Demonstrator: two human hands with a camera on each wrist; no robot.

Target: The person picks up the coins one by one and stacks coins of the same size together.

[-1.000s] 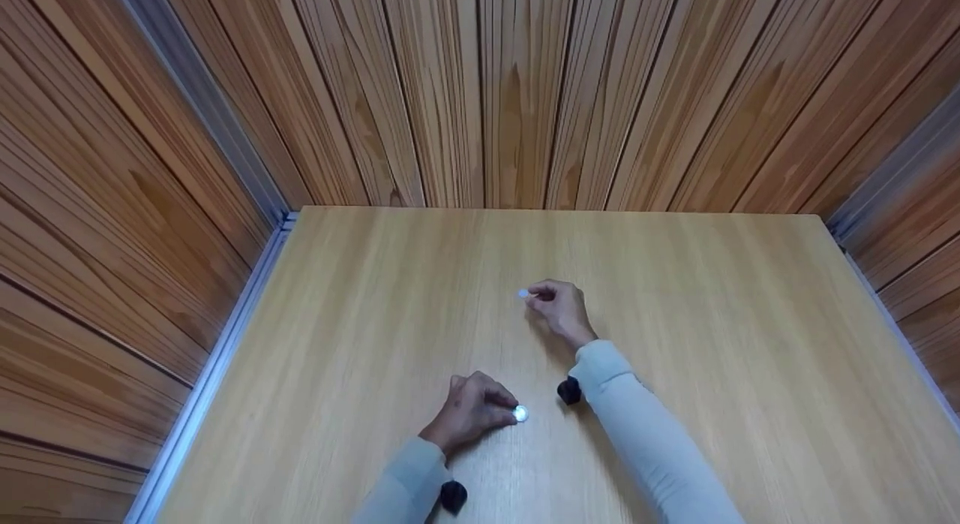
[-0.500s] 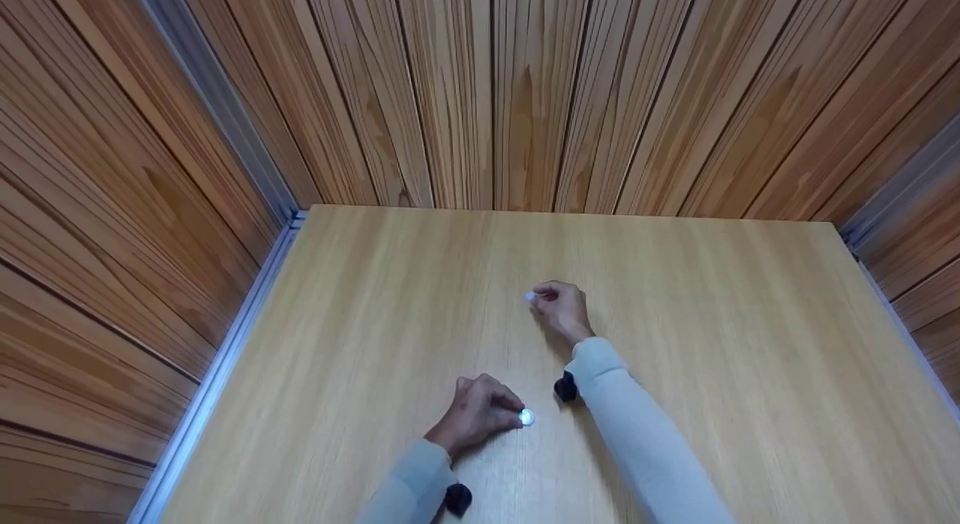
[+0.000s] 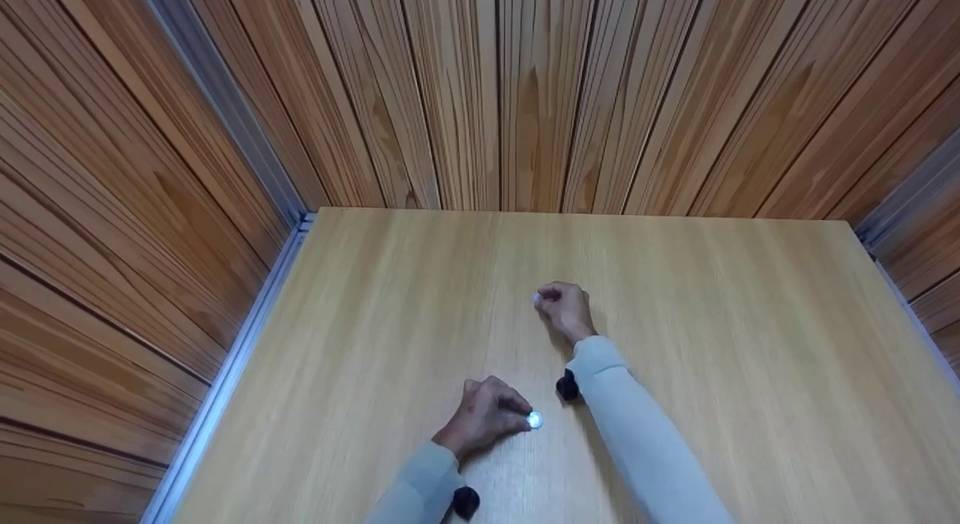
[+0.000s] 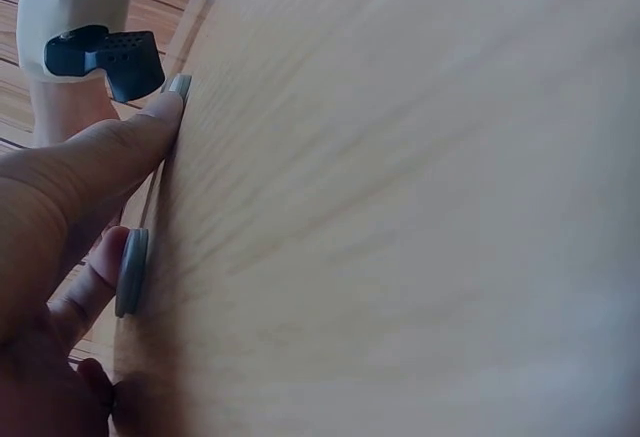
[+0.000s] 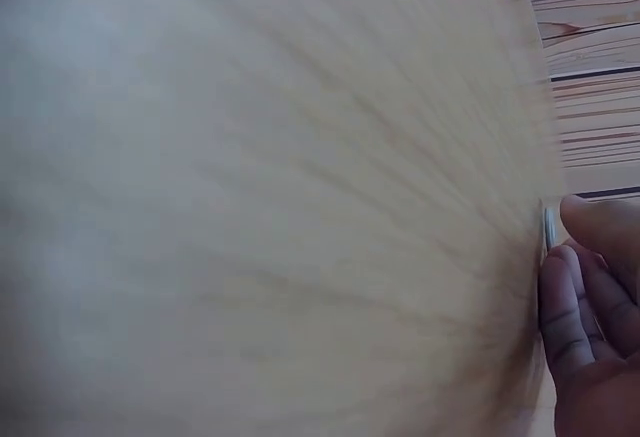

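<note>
My left hand (image 3: 487, 411) pinches a small round silvery disc (image 3: 535, 420) by its edge between thumb and forefinger, low over the wooden table (image 3: 420, 299). A second disc (image 4: 132, 272), grey with a stepped edge, stands against a lower finger of that hand in the left wrist view; the head view hides it. Farther forward and to the right, my right hand (image 3: 564, 306) holds another small pale disc (image 3: 537, 299) at its fingertips. Fingers cover much of this one. In the right wrist view that disc (image 5: 549, 227) appears edge-on, between thumb and fingers and close to the tabletop.
Wood-plank walls (image 3: 517, 96) rise behind the table and on both sides. A metal rail (image 3: 247, 336) runs along the left table edge. Black wrist cameras hang beneath the left cuff (image 3: 466, 501) and the right cuff (image 3: 568, 386).
The whole head view has shifted slightly, so table and hands sit farther right. Less of the right hand's disc shows past the fingertips. Both hands keep their hold.
</note>
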